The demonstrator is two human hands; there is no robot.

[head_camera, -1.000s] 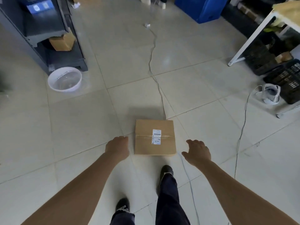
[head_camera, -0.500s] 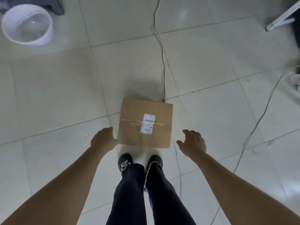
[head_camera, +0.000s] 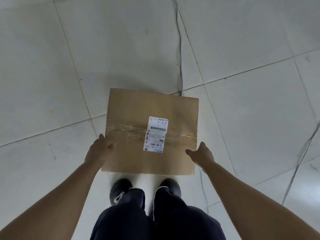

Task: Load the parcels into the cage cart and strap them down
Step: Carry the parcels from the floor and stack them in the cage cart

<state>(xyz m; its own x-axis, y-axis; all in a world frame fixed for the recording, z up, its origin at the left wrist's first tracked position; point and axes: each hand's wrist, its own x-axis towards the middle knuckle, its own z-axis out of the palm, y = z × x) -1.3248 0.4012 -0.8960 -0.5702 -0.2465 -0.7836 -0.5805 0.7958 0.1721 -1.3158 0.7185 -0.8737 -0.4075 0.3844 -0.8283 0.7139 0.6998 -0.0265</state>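
Cardboard box (head_camera: 152, 130): flat on floor (head_camera: 52, 75), lying between the hands. Left hand (head_camera: 97, 151) touching its left edge, right hand (head_camera: 201, 155) at right edge; fingers spread, ungripped.

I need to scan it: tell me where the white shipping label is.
In the head view, the white shipping label sits centred on top of the brown cardboard box, across its taped seam, between the left hand and right hand.

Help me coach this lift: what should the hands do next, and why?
Probably close both hands onto the box's side edges. The left hand and right hand flank the cardboard parcel, open, with no grip, while it lies flat on the floor.
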